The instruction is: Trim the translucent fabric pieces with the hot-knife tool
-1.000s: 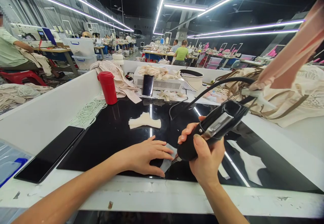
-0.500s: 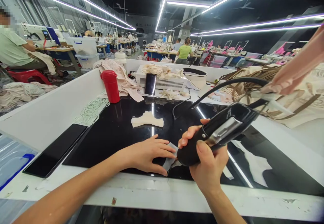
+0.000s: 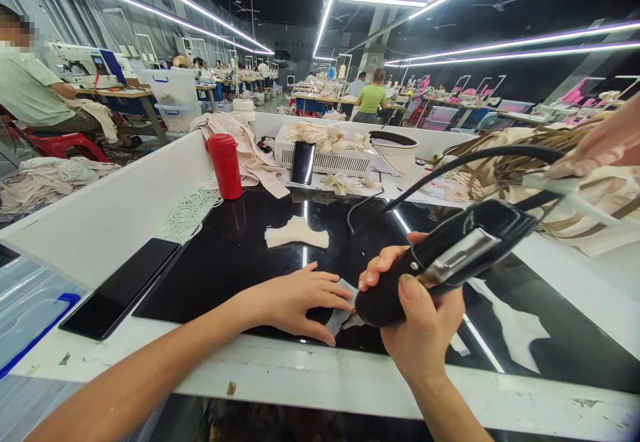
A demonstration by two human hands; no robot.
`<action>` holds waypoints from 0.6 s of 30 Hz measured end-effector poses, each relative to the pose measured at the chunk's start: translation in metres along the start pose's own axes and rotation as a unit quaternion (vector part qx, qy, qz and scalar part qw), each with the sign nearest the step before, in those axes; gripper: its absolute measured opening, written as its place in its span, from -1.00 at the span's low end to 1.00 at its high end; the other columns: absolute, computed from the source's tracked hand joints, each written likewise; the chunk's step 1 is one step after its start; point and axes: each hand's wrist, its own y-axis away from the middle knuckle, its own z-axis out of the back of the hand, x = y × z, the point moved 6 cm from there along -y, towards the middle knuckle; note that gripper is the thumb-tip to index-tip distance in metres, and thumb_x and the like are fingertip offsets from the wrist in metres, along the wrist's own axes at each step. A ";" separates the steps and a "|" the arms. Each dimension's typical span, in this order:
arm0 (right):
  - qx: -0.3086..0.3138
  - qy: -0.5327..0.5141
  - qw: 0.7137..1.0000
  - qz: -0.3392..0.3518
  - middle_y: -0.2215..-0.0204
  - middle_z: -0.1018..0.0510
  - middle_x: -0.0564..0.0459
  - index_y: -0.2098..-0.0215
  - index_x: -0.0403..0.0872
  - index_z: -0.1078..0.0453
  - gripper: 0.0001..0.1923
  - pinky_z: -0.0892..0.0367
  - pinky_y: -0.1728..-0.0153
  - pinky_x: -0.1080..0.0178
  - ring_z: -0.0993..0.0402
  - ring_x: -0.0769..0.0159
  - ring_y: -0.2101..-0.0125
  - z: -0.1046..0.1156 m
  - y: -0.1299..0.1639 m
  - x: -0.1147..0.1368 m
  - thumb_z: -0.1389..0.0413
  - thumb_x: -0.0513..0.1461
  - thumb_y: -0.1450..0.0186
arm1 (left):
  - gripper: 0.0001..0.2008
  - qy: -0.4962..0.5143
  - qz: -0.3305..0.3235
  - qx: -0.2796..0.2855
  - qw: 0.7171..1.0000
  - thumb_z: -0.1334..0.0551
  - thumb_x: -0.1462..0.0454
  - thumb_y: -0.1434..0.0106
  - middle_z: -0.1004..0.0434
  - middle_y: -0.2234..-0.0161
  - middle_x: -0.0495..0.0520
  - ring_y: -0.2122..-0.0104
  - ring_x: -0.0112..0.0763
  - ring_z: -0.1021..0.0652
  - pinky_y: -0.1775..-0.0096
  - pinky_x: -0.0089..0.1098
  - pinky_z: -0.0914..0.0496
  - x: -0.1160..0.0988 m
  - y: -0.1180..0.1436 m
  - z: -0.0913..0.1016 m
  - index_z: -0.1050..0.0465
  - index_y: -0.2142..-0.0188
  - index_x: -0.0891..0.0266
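Note:
My right hand (image 3: 425, 322) is wrapped round a black corded handheld cutter (image 3: 450, 255) with a metal lever on its side. The cutter's metal tip points down and left, close to a small thin whitish piece of fabric (image 3: 345, 289) on the glossy black board (image 3: 225, 275). My left hand (image 3: 305, 302) lies flat with its fingers spread, the fingertips on that piece, which it partly hides. Farther back on the board lies a thicker cream fabric piece (image 3: 297, 233). To the right, a white cut fabric shape (image 3: 515, 325) is partly behind my right forearm and the cutter.
A red lidded cup (image 3: 225, 167) stands at the board's back left, by pale green cord (image 3: 187, 214). A dark flat slab (image 3: 120, 289) lies left. The cutter's cable (image 3: 475, 155) arches toward a blurred, arm-like shape (image 3: 605, 135). Behind is a vented white box (image 3: 340, 161).
The whole view has shifted slightly to one side. My hands, the cutter and the fabric stay nearly the same relative to each other; the blurred shape at upper right has moved a little.

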 end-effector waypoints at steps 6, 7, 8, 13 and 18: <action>-0.003 0.016 1.000 -0.006 0.38 -0.52 0.15 -0.03 0.08 -0.37 -0.65 -0.46 0.41 0.23 -0.46 0.35 0.46 -0.002 0.001 -0.003 -0.28 -0.22 -0.30 | -0.57 -0.002 -0.004 -0.006 1.000 -0.37 0.12 -0.35 -0.42 -0.28 0.10 -0.40 0.00 -0.19 -0.34 0.34 0.17 -0.002 0.000 0.002 -0.45 -0.18 0.02; -0.006 0.020 1.000 -0.010 0.38 -0.52 0.15 -0.03 0.09 -0.38 -0.65 -0.46 0.41 0.23 -0.46 0.35 0.46 -0.001 0.002 -0.003 -0.28 -0.22 -0.31 | -0.57 -0.001 -0.007 -0.009 1.000 -0.38 0.12 -0.34 -0.43 -0.27 0.10 -0.39 0.01 -0.20 -0.34 0.35 0.17 -0.003 0.000 0.002 -0.45 -0.18 0.03; -0.010 0.023 1.000 -0.016 0.38 -0.52 0.15 -0.02 0.09 -0.38 -0.66 -0.47 0.41 0.23 -0.46 0.36 0.46 0.000 0.002 -0.003 -0.29 -0.21 -0.30 | -0.57 0.001 -0.010 -0.012 1.000 -0.38 0.12 -0.34 -0.43 -0.27 0.11 -0.39 0.02 -0.22 -0.33 0.37 0.16 -0.003 0.000 0.002 -0.46 -0.17 0.04; -0.010 0.013 0.998 -0.056 0.39 -0.51 0.12 0.00 0.11 -0.40 -0.66 -0.50 0.44 0.23 -0.46 0.34 0.47 0.008 0.005 -0.008 -0.31 -0.16 -0.28 | -0.49 0.001 -0.010 -0.025 1.000 -0.40 0.11 -0.31 -0.40 -0.30 0.13 -0.38 0.04 -0.24 -0.30 0.41 0.10 0.001 -0.002 -0.003 -0.42 -0.22 0.07; -0.048 0.008 0.993 -0.103 0.39 -0.48 0.12 0.02 0.11 -0.39 -0.61 -0.51 0.44 0.21 -0.45 0.30 0.45 0.013 0.008 -0.009 -0.34 -0.13 -0.23 | -0.45 -0.006 -0.017 -0.038 0.999 -0.37 0.07 -0.32 -0.41 -0.29 0.08 -0.38 0.01 -0.24 -0.31 0.36 0.10 0.007 -0.003 -0.009 -0.38 -0.26 0.05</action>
